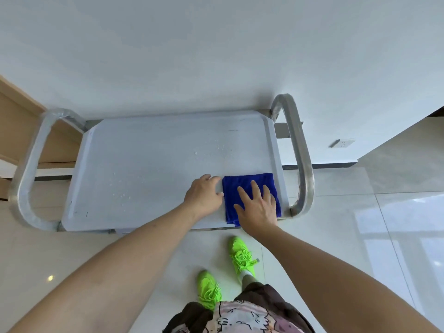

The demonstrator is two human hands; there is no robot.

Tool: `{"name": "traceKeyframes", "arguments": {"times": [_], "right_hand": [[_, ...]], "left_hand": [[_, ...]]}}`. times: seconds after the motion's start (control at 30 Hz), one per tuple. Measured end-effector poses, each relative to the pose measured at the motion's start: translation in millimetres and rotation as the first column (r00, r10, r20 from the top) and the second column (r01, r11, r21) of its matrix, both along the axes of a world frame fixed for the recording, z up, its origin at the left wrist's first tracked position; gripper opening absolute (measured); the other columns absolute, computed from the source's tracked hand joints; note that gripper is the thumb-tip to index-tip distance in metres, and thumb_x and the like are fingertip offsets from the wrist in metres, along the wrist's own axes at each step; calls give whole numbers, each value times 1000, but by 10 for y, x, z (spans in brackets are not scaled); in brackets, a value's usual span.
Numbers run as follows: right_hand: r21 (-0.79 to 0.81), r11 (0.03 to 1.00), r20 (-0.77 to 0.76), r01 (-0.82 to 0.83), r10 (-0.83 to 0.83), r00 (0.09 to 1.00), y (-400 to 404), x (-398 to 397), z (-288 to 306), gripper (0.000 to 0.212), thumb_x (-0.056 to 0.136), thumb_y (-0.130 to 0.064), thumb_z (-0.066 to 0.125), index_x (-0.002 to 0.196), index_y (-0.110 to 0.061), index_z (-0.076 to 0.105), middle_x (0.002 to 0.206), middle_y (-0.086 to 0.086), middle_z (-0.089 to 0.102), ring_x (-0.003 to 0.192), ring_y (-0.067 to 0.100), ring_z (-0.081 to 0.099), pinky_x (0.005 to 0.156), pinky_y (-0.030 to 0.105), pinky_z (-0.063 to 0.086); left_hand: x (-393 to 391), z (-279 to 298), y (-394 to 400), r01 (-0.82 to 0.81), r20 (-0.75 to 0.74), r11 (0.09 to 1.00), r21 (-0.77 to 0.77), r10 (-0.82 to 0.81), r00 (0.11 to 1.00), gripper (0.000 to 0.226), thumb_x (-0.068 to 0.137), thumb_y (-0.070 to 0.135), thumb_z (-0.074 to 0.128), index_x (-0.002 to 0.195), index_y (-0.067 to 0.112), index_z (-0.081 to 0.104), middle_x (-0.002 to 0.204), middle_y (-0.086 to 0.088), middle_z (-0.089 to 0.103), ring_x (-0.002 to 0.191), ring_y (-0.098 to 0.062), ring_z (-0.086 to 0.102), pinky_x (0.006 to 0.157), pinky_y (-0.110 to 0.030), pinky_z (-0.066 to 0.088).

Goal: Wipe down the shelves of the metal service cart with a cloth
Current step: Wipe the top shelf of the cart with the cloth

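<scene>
Blue cloth (249, 191) lies folded flat on top shelf (149, 169) of metal cart (301, 152), at shelf's 4 o'clock corner, near right handle. Right hand (258, 207) presses flat on cloth, fingers straight and spread wide. Left hand (204, 193) at cloth's 9 o'clock edge, fingers curled, touching or pinching edge; cannot tell which. Water drops (221, 147) at cloth's 12 o'clock. Green shoes (241, 255) on floor below.
</scene>
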State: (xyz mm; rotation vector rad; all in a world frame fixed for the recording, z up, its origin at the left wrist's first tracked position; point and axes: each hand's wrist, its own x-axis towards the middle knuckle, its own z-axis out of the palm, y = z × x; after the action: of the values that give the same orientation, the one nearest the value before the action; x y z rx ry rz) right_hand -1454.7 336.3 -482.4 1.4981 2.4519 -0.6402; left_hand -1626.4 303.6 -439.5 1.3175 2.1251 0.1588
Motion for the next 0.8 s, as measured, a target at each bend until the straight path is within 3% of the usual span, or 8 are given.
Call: {"name": "traceKeyframes", "arguments": {"times": [0.1,0.2,0.4,0.63,0.8], "right_hand": [[50,988,116,-144,138,984,-1,-62,-228,74,97,-67,30,157,-38,-2,167,14,-8,148,48,-15,113,69,-4],[108,975,132,-193,179,975,63,-80,-380,76,92,-74,17,157,-39,-1,167,15,-5,148,48,-15,111,71,-13],[177,966,58,-189,181,982,243,-114,-530,79,90,-78,4,158,-38,1,167,15,1,149,47,-10,112,73,-5],[196,968,57,-159,151,987,660,-389,-586,94,78,-91,19,157,-41,4,164,15,18,148,46,4,109,76,-5],[237,958,28,-161,159,987,942,-535,-653,91,81,-90,16,157,-42,3,166,14,10,149,47,-1,110,75,-5]], "left_hand": [[29,-104,17,20,-43,999,-39,-22,999,59,95,31,53,150,23,32,160,-9,24,146,-29,22,113,-44,33],[55,-217,86,30,-115,999,-26,-33,993,61,95,30,52,151,22,29,162,-10,20,146,-30,19,113,-43,32],[34,-404,254,37,-177,998,-48,-45,983,63,96,32,47,154,24,22,163,-10,16,148,-32,15,117,-45,25],[-106,-536,527,-23,-174,999,-40,15,985,64,96,27,43,155,29,19,165,-6,11,150,-30,8,119,-48,17],[-206,-590,734,-60,-209,998,6,60,976,62,97,27,39,155,31,17,164,-5,12,151,-30,4,120,-52,11]]}}
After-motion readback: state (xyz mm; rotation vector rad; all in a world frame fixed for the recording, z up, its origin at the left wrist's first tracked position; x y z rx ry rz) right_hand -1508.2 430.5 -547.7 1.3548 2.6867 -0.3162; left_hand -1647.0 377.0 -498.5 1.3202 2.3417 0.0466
